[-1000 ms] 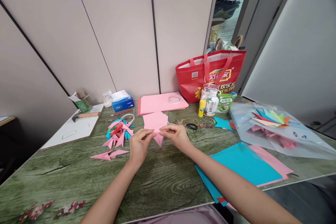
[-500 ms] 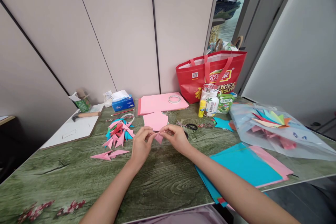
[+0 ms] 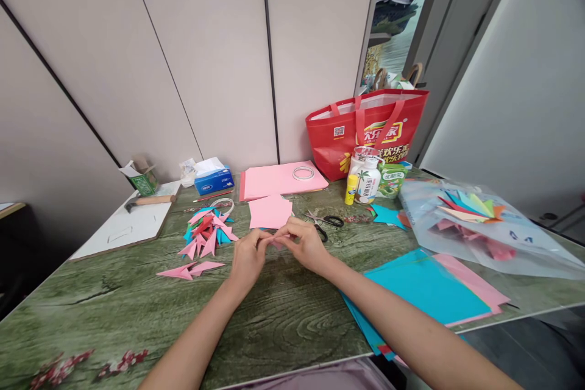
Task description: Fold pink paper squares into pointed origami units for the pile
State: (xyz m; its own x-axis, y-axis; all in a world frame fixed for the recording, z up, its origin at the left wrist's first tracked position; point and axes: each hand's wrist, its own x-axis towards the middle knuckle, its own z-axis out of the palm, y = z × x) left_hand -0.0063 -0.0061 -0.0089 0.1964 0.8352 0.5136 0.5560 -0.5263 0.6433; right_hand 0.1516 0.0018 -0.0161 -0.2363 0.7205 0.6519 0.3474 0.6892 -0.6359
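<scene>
Between the fingertips of my left hand (image 3: 249, 254) and my right hand (image 3: 302, 244) is a small piece of folded pink paper (image 3: 276, 244). Both hands pinch it, and the fingers hide most of it. Just beyond them lie flat pink paper pieces (image 3: 270, 212). Black-handled scissors (image 3: 333, 220) rest open to the right of these. Left of my hands is a heap of folded paper points (image 3: 208, 231) in pink, red and blue, with loose pink folded pieces (image 3: 189, 270) in front of it.
Blue sheets (image 3: 420, 289) overhang the front edge at right, near my right forearm. A plastic bag (image 3: 534, 244) with coloured folded paper lies beyond. At the back stand a red tote bag (image 3: 329, 140), a glue stick (image 3: 351, 189) and a tissue box (image 3: 214, 181). A hammer (image 3: 153, 199) lies left.
My fingers have closed in over the folded pink paper, and its downward point now shows much less. The hands stay in nearly the same place; things around them lie as before.
</scene>
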